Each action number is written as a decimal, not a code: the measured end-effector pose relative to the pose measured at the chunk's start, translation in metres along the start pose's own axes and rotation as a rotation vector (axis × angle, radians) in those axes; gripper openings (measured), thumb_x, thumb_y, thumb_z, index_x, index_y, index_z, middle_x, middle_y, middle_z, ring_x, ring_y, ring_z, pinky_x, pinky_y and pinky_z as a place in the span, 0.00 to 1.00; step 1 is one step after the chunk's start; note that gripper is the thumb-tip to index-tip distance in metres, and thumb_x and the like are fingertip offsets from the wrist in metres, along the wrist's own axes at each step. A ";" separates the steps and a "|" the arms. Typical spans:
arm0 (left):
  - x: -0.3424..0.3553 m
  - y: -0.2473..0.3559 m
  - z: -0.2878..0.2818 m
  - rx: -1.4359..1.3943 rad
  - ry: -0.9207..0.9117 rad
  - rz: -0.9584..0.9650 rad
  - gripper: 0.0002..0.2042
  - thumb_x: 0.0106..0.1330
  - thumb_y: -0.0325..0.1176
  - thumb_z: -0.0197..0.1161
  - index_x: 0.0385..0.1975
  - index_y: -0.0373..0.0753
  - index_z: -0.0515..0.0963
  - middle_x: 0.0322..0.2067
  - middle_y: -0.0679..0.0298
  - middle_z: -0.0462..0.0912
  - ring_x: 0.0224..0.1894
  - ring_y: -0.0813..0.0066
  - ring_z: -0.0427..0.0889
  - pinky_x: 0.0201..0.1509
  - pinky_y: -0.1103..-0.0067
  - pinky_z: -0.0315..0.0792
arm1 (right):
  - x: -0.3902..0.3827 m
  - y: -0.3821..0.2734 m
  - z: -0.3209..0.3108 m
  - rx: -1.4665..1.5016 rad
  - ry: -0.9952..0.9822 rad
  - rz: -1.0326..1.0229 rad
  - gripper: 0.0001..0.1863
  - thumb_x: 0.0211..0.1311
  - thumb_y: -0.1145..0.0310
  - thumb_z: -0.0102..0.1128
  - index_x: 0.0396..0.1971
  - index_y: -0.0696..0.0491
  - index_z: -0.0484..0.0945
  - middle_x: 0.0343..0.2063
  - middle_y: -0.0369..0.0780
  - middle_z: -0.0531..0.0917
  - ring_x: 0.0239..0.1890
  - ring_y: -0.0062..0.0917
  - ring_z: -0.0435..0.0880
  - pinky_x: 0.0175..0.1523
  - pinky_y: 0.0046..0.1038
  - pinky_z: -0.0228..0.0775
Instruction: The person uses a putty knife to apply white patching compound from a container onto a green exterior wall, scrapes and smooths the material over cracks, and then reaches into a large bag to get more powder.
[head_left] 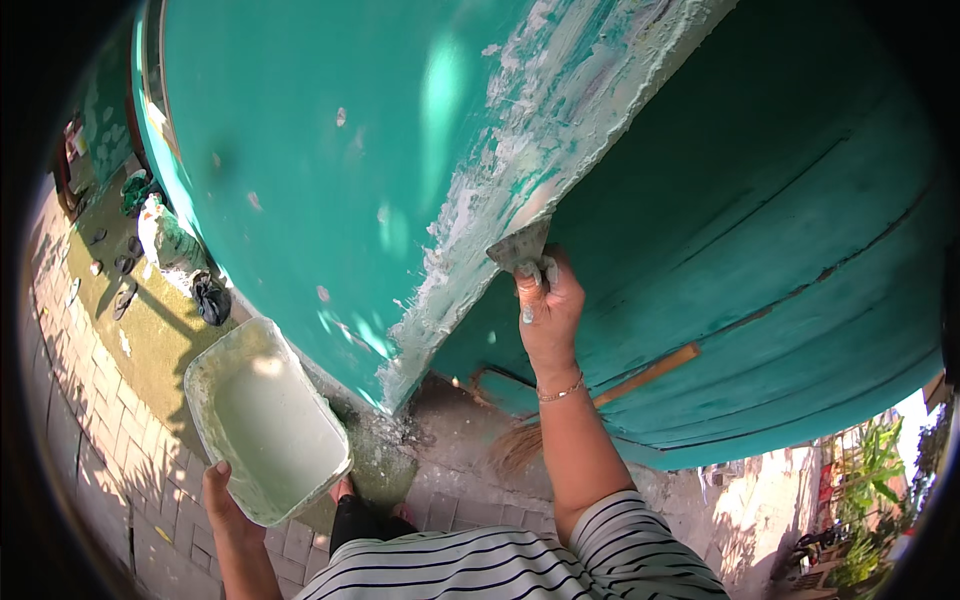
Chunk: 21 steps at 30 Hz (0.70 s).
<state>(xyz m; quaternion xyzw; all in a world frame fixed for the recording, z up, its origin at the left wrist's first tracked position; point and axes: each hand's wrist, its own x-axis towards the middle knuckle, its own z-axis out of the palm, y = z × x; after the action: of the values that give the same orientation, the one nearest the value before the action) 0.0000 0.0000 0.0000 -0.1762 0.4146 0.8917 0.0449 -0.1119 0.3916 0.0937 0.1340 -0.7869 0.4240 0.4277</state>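
One putty knife (516,247), gripped in the right hand (550,300), blade against white filler (470,215) along a green wall (300,150). One pale, rounded tray (205,398), held by the left hand (230,515).

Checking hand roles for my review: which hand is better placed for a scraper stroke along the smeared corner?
Probably the right hand: it holds the scraper at the smeared corner. The left hand is lower, holding the tray by its rim, away from that corner.

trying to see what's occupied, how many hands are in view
2: the left hand holds the pale tub at its near-left edge, fingers mostly hidden; the right hand grips the scraper at the white paste strip.
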 end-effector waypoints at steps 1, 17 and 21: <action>0.000 -0.001 -0.002 -0.005 0.006 0.003 0.33 0.57 0.47 0.59 0.60 0.31 0.65 0.52 0.51 0.76 0.51 0.58 0.78 0.53 0.66 0.74 | -0.009 0.016 0.006 0.052 0.024 0.020 0.15 0.67 0.60 0.59 0.30 0.57 0.72 0.25 0.31 0.71 0.25 0.16 0.62 0.31 0.21 0.58; -0.016 -0.006 -0.025 -0.036 0.022 -0.045 0.33 0.56 0.45 0.61 0.59 0.30 0.66 0.51 0.52 0.77 0.50 0.59 0.79 0.52 0.67 0.76 | -0.052 0.038 0.014 0.089 -0.006 0.172 0.15 0.66 0.61 0.60 0.32 0.59 0.74 0.31 0.38 0.73 0.33 0.26 0.71 0.42 0.25 0.66; -0.020 -0.007 -0.029 -0.029 0.039 -0.054 0.33 0.56 0.46 0.61 0.58 0.30 0.67 0.50 0.52 0.77 0.49 0.60 0.80 0.51 0.68 0.76 | -0.107 0.099 -0.009 -0.072 0.022 0.454 0.14 0.69 0.61 0.57 0.28 0.56 0.72 0.22 0.30 0.68 0.25 0.12 0.63 0.29 0.18 0.56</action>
<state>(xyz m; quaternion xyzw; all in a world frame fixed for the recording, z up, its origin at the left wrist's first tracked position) 0.0280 -0.0165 -0.0154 -0.2053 0.3975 0.8924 0.0581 -0.0999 0.4422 -0.0427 -0.0666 -0.8069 0.4823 0.3345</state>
